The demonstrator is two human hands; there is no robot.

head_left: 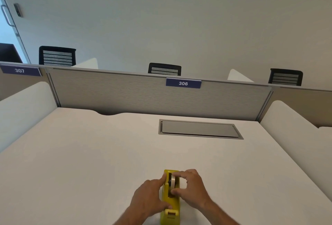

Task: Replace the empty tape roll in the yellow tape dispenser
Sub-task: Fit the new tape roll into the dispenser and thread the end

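We've got the yellow tape dispenser (pixel 170 205) on the white desk (pixel 89 153), at the near edge, well short of the grey cable hatch (pixel 200 129) and the partition w/ the 306 label (pixel 183 83). Its cutter end points back toward us.

Left hand (pixel 149 197) braces the dispenser's left side: fingers curled along the body, index up by the far end, thumb near the cutter. It's bracing, not really gripping.

Right hand (pixel 191 189) is partly closed, thumb and fingertips pinching the roll (pixel 173 180) that sits in the slot. Can't tell whether it's the spent core or a fresh roll; it looks thin and pale.

Risks, as we judge them:
- Roll & spindle may jam if pulled at an angle, since the pinch is only on the right side.
- Dispenser could tip or slide off the near edge if the left hand lets go.
- Thumb is close to the cutter, so a slip may nick it.
- Spindle could drop out.
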